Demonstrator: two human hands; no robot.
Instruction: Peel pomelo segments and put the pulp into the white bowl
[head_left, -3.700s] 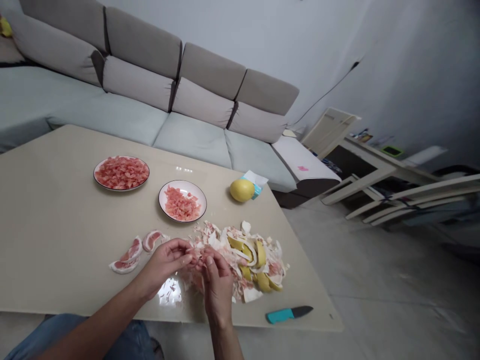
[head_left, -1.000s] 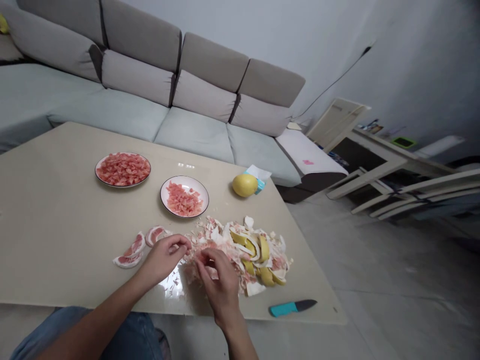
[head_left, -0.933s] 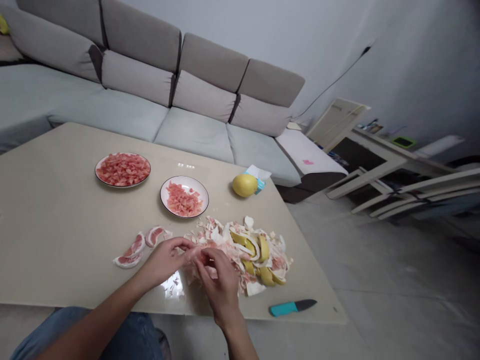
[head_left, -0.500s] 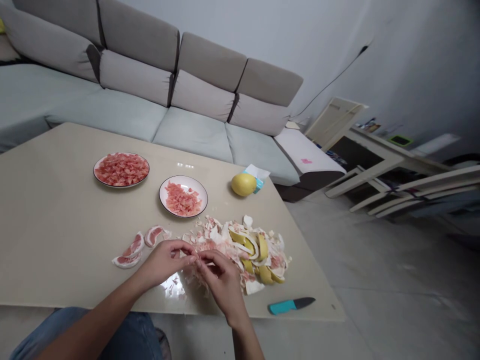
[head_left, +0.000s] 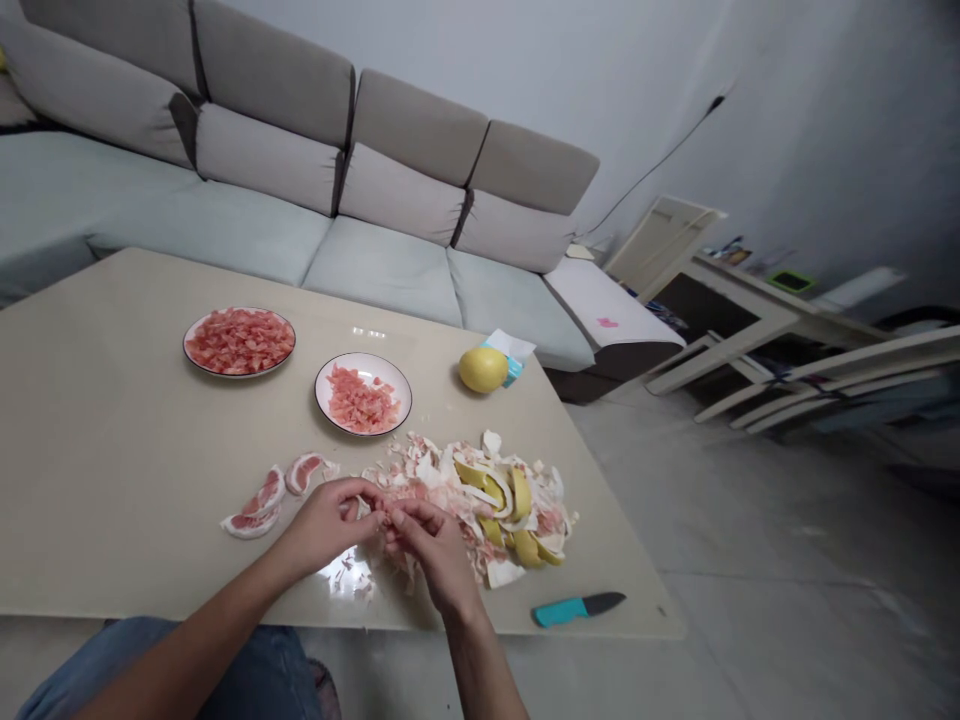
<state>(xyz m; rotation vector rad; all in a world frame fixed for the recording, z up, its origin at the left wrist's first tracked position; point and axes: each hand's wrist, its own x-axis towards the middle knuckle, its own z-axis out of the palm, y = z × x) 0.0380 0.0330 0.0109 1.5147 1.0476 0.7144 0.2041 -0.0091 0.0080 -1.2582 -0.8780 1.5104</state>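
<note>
Two hands meet over the near part of the table [head_left: 135, 430], fingertips drawn together around what looks like a small bit of pulp [head_left: 385, 508], just left of the peel [head_left: 521, 493]. The left hand [head_left: 334, 525] has thumb and forefinger brought to a fine pinch on one side; the right hand [head_left: 442, 550] pinches from the other, its remaining fingers curled in. Fingers cover most of the bit, so I cannot tell its shape or which hand bears more of it.

It should be next to weightless, soft, wet and easily burst, and slippery once juice is out. Hold it lightly with the pads, by a tougher edge or any membrane left on it, not by the flesh.

Three segments [head_left: 266, 492] lie beyond the left forearm, white membrane on them; they look firmer, and their curved backs would likely bear a grip best. Loose pulp on the small plate [head_left: 403, 390] ahead would crush if squeezed. The knife [head_left: 559, 612], near the table's edge, is best taken by its teal handle
</note>
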